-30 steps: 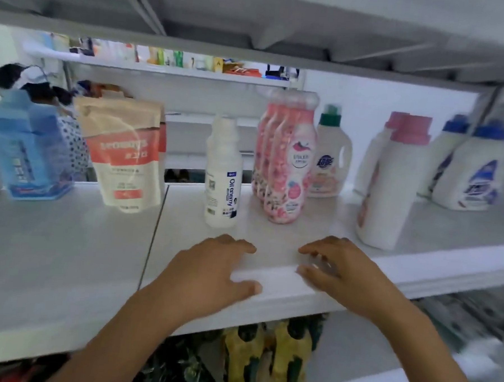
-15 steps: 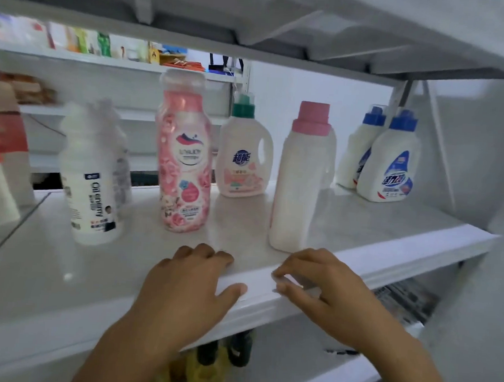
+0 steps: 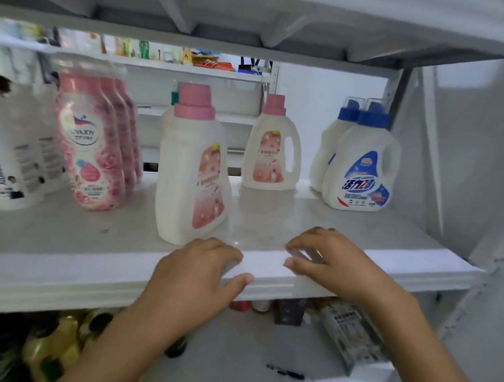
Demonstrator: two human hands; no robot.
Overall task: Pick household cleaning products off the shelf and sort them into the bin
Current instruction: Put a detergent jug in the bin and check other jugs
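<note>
Shelf [image 3: 96,241] stock, left to right: white bottles [image 3: 10,160], blurred; a file of pink flowered bottles [image 3: 89,153]; front pink-capped jug [image 3: 190,173] upright near the shelf's edge; rear pink-capped jug [image 3: 272,151] further back; two blue-capped jugs [image 3: 360,164], one behind the other. All products stand on the shelf. Left grip [image 3: 193,278] rests on the front lip just before the front pink-capped jug, fingers relaxed, holding nothing. Right grip [image 3: 329,259] is near it on the lip, fingers loosely curled, tips touching the edge, empty.

Bare left hand [image 3: 193,278], bare right hand [image 3: 331,262], bare forearms [image 3: 114,350].
</note>
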